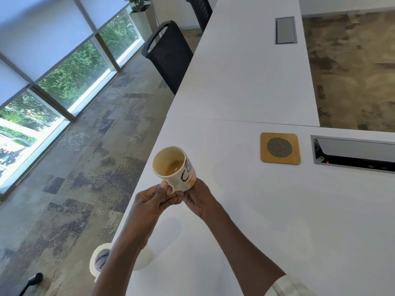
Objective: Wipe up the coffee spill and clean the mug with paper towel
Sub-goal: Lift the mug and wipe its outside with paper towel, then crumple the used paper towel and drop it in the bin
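Note:
A cream mug (171, 165) with black lettering and an orange band is held above the white table (277, 210), tilted, with a little brown coffee pooled inside. My left hand (154, 199) grips its near side, thumb up on the handle area. My right hand (197, 197) holds the mug's base from the right. A paper towel roll (100, 261) stands at the table's near left edge, partly hidden behind my left forearm. I see no spill on the table.
A wooden coaster (280, 148) with a mesh centre lies to the right of the mug. An open cable box (352, 153) is set in the table at the right. Black chairs (168, 54) stand along the left edge, beside carpeted floor.

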A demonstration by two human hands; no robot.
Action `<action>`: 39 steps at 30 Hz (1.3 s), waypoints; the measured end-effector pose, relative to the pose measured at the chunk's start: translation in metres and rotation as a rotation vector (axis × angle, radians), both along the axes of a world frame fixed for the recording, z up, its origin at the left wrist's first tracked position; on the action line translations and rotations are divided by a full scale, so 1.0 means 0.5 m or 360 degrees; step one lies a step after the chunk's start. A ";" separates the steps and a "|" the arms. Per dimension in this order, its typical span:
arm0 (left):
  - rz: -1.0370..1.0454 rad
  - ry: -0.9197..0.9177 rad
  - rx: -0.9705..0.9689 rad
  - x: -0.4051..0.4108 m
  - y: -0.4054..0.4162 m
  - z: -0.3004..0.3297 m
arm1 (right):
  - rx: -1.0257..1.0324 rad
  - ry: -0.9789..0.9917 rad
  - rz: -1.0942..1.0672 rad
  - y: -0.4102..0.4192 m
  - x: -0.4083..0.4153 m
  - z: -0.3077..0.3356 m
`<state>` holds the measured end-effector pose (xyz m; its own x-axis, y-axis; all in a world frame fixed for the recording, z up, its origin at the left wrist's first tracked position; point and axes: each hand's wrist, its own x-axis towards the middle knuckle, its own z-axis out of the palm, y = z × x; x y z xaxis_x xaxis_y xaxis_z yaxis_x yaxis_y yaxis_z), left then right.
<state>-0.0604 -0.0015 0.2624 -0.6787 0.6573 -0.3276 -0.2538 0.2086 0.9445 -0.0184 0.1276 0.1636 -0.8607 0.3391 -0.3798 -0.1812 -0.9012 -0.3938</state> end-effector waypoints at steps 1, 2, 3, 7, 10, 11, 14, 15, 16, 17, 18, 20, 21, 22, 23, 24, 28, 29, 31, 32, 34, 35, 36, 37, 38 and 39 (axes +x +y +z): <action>-0.0002 0.0003 0.0002 -0.002 -0.001 -0.004 | 0.0006 0.0027 0.0059 -0.009 0.000 0.000; 0.0009 0.0003 0.0003 -0.003 -0.002 -0.008 | 0.0006 0.0054 0.0129 -0.016 0.003 -0.005; 0.0027 0.0002 0.0007 -0.006 -0.004 -0.013 | 0.0002 0.0065 0.0209 -0.020 0.009 -0.011; 0.0118 -0.0020 0.0018 -0.023 -0.007 -0.033 | -0.0058 -0.0006 0.0394 -0.020 0.049 -0.042; 0.0160 -0.0057 0.0030 -0.039 -0.007 -0.064 | -0.0148 -0.0038 0.0341 -0.007 0.083 -0.067; 0.0166 -0.0057 0.0011 -0.044 -0.007 -0.079 | -0.0166 -0.0060 0.0313 -0.001 0.095 -0.076; 0.0172 -0.0069 -0.0051 -0.054 -0.003 -0.133 | -0.0200 -0.0152 0.0219 0.022 0.136 -0.095; 0.0175 -0.0070 -0.0068 -0.055 0.000 -0.152 | -0.0194 -0.0180 0.0193 0.031 0.149 -0.101; 0.0176 -0.0066 -0.0087 -0.055 0.003 -0.170 | -0.0186 -0.0199 0.0170 0.039 0.163 -0.105; 0.0176 -0.0065 -0.0105 -0.054 0.007 -0.189 | -0.0186 -0.0209 0.0146 0.048 0.177 -0.109; 0.0175 -0.0069 -0.0121 -0.053 0.011 -0.208 | -0.0190 -0.0217 0.0124 0.056 0.190 -0.113; 0.0177 -0.0090 -0.0139 -0.053 0.019 -0.247 | -0.0177 -0.0243 0.0084 0.071 0.217 -0.119; 0.0176 -0.0106 -0.0148 -0.053 0.024 -0.266 | -0.0165 -0.0260 0.0058 0.077 0.230 -0.122; 0.0173 -0.0125 -0.0160 -0.054 0.027 -0.284 | -0.0155 -0.0283 0.0025 0.082 0.244 -0.125; 0.0167 -0.0141 -0.0175 -0.055 0.031 -0.302 | -0.0150 -0.0307 -0.0011 0.086 0.256 -0.128; 0.0160 -0.0150 -0.0194 -0.057 0.034 -0.318 | -0.0149 -0.0328 -0.0045 0.091 0.269 -0.131; 0.0137 -0.0146 -0.0260 -0.063 0.044 -0.373 | -0.0120 -0.0391 -0.0126 0.105 0.314 -0.136; 0.0136 -0.0143 -0.0264 -0.064 0.046 -0.384 | -0.0110 -0.0401 -0.0135 0.108 0.323 -0.136; 0.0139 -0.0143 -0.0266 -0.067 0.049 -0.401 | -0.0104 -0.0413 -0.0143 0.112 0.339 -0.134; 0.0145 -0.0147 -0.0268 -0.069 0.050 -0.408 | -0.0105 -0.0421 -0.0150 0.114 0.346 -0.133; 0.0159 -0.0162 -0.0270 -0.072 0.052 -0.418 | -0.0101 -0.0445 -0.0170 0.118 0.357 -0.131; 0.0162 -0.0171 -0.0266 -0.073 0.053 -0.420 | -0.0098 -0.0456 -0.0176 0.119 0.360 -0.131; 0.0164 -0.0180 -0.0260 -0.073 0.054 -0.422 | -0.0092 -0.0466 -0.0176 0.119 0.362 -0.129; 0.0165 -0.0186 -0.0254 -0.073 0.056 -0.424 | -0.0086 -0.0474 -0.0175 0.120 0.363 -0.127; 0.0163 -0.0186 -0.0252 -0.071 0.057 -0.425 | -0.0083 -0.0480 -0.0173 0.120 0.364 -0.125; 0.0159 -0.0181 -0.0260 -0.069 0.057 -0.426 | -0.0086 -0.0488 -0.0173 0.120 0.363 -0.123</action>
<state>-0.0949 0.0272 0.0496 -0.6905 0.5205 -0.5023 -0.3840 0.3247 0.8644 0.1630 0.1878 0.1022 -0.6635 0.3948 -0.6356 -0.1576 -0.9042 -0.3971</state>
